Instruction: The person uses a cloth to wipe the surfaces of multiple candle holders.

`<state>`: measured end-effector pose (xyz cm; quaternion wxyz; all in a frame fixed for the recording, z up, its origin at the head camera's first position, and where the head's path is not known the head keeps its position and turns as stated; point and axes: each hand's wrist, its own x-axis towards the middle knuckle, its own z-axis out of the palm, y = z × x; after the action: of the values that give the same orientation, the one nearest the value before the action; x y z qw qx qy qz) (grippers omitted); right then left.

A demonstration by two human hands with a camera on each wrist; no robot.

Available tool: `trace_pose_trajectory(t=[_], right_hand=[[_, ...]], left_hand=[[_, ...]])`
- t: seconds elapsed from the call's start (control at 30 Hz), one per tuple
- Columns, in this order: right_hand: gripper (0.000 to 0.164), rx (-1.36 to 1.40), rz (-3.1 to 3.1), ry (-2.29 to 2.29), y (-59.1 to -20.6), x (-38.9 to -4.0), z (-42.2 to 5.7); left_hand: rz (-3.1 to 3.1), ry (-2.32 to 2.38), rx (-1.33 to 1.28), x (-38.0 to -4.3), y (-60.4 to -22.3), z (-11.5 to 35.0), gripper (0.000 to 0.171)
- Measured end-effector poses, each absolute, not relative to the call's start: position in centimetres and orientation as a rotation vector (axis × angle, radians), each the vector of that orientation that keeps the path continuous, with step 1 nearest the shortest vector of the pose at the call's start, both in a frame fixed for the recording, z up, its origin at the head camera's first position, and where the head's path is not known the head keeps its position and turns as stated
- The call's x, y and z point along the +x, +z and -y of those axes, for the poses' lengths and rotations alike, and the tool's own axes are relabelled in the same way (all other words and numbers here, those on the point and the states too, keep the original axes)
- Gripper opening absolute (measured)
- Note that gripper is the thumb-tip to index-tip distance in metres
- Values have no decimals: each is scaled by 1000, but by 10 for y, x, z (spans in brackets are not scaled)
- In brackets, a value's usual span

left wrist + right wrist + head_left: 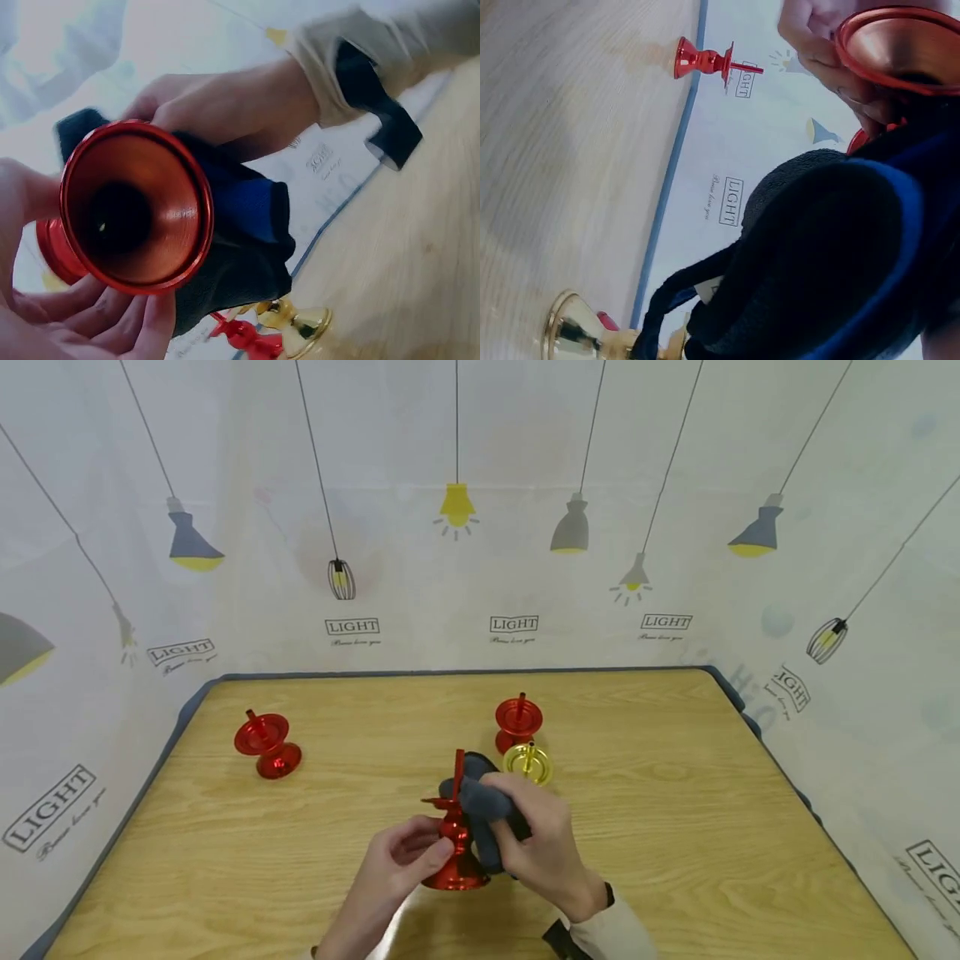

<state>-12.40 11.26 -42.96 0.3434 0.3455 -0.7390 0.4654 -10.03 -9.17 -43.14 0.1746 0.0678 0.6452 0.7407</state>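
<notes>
A shiny red candle holder (457, 870) with a flared base, a saucer and a thin red rod on top is gripped by my left hand (393, 860) around its lower body, close above the wooden table. In the left wrist view its hollow underside (172, 217) faces the camera. My right hand (546, 839) grips a dark blue cloth (487, 802) and presses it against the holder's right side, by the saucer and stem. In the right wrist view the bunched cloth (802, 247) covers much of the scene and hides most of the right hand.
Another red candle holder (279, 762) stands at the table's left. Beyond my right hand are a gold candle holder (528, 764) and a third red one (519, 717) right behind it. The wooden table (712, 793) is bordered by white fabric walls (420, 610) printed with lamps.
</notes>
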Motion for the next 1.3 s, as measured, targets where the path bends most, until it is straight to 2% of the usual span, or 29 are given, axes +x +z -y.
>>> trace_pose_trajectory(t=[0.07,0.13,0.27,0.37,0.5,0.63,0.73,0.97,1.07,1.3], right_hand=[[19,949,1888,1167,-428,-124,-113],[20,967,1864,1165,-427,-122,-112],[23,925,1860,1291,-430,-119,-112],[32,863,1878,1444,-433,-118,-112],[37,729,1903,1614,-435,-115,-116],[43,647,1876,1670,-433,-107,-117],[49,709,1825,1590,-433,-102,-112],[27,821,1766,1277,-440,-100,-104],[24,877,1780,1253,-437,-98,-106],[16,883,1878,1367,-426,-92,-114]], left_hand=[[-1954,2057,122,-98,-427,87,38],[-1965,2076,156,-97,-429,85,36],[-1618,2234,400,-96,-439,92,27],[-1414,2313,561,-95,-446,95,28],[-1647,2410,730,-93,-449,93,29],[-2094,2464,597,-92,-440,87,31],[-2235,2484,455,-92,-431,81,31],[-2375,2439,379,-88,-420,71,30],[-2380,2440,373,-87,-418,71,31],[-2267,2401,552,-92,-422,80,28]])
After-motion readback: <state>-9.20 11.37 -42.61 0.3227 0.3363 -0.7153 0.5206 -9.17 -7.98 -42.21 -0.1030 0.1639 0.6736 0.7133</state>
